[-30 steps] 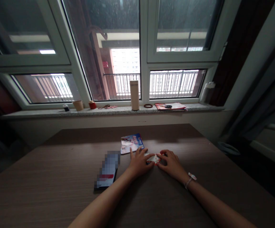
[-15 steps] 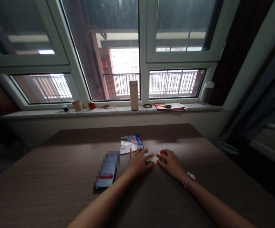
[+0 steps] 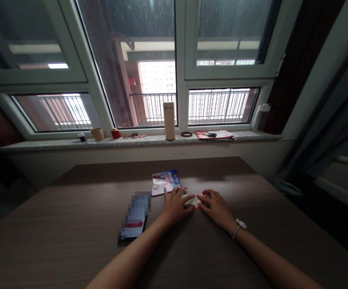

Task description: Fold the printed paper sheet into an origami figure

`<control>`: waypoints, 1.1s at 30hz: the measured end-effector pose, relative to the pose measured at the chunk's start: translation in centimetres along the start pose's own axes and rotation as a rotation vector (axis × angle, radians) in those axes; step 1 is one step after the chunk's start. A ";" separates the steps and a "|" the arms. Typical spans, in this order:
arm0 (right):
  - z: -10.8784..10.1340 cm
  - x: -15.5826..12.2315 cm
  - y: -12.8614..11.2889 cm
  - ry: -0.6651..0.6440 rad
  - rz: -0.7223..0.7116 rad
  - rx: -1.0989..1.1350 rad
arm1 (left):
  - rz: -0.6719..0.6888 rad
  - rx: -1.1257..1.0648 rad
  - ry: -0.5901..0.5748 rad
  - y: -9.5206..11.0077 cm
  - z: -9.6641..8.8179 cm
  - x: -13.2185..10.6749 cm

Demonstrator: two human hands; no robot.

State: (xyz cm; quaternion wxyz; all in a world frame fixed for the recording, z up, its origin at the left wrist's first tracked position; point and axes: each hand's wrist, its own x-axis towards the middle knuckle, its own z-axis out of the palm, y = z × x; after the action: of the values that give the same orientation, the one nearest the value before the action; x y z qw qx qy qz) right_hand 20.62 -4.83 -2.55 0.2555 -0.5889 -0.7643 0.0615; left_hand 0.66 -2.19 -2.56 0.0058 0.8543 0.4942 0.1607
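Observation:
A small piece of folded paper [image 3: 194, 200], white with red-orange edges, lies flat on the table between my hands. My left hand [image 3: 175, 205] holds its left side with thumb and index finger, while the other fingers spread out over the tabletop and toward a booklet. On the paper's right side rest the thumb and fingertips of my right hand [image 3: 217, 206], bent and close together. My fingers cover parts of the paper. Just beyond my left hand is the blue and white printed booklet [image 3: 164, 181]. A phone [image 3: 135, 216], its screen partly blurred out, lies left of my left forearm.
The brown table [image 3: 71, 216] reaches toward a window sill [image 3: 149, 141]. On the sill stand a beige thermos [image 3: 169, 121], a paper cup [image 3: 97, 134], a red spool-like item [image 3: 115, 133], a bracelet [image 3: 186, 134], scissors [image 3: 211, 135] on red-edged papers [image 3: 222, 135] and a clear bottle [image 3: 261, 117].
Both hands stay in almost the same place on the folded paper. The view has shifted very slightly; nothing else has visibly moved.

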 end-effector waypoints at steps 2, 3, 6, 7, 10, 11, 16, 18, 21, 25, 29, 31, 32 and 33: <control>0.0 0.0 0.0 -0.004 0.006 -0.001 | 0.004 -0.007 0.004 0.0 0.0 0.0; 0.0 0.1 -0.1 -0.005 0.010 0.000 | 0.005 -0.009 0.007 0.1 -0.1 0.0; -0.1 0.1 -0.1 -0.004 0.020 0.007 | 0.000 -0.010 0.019 0.2 -0.2 -0.1; -0.1 0.1 -0.2 -0.001 0.021 0.010 | -0.001 -0.011 0.023 0.2 -0.3 -0.1; 0.0 0.1 -0.2 0.002 0.022 0.021 | 0.000 -0.010 0.026 0.4 -0.5 0.1; 0.0 0.1 -0.2 0.003 0.024 0.026 | 0.001 -0.008 0.027 0.5 -0.5 0.1; 0.3 0.1 0.1 0.017 0.047 0.065 | -0.019 -0.029 0.031 0.8 -0.4 0.4; 0.5 0.2 0.4 0.015 0.056 0.084 | -0.043 -0.046 0.022 0.8 -0.2 0.4; 0.7 0.4 0.7 0.012 0.075 0.121 | -0.064 -0.057 0.022 0.8 0.1 0.4; 0.8 0.6 1.0 0.030 0.071 0.180 | -0.100 -0.073 0.003 0.8 0.3 0.6; 0.4 0.7 1.5 0.068 0.044 0.249 | -0.117 -0.077 -0.008 0.9 0.3 0.7; -0.1 0.7 1.9 0.090 0.012 0.285 | -0.121 -0.072 -0.018 0.9 0.3 0.7; -0.3 0.7 2.0 0.095 -0.004 0.301 | -0.123 -0.069 -0.022 0.9 0.2 0.7; -0.6 0.7 2.2 0.085 -0.024 0.306 | -0.124 -0.067 -0.022 0.9 0.2 0.7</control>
State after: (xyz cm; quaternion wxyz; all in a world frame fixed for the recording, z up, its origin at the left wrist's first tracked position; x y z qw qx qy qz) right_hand 22.68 -3.66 -2.70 0.3751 -0.5362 -0.7413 0.1490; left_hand 1.84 -2.03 -2.38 0.0499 0.8231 0.5405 0.1669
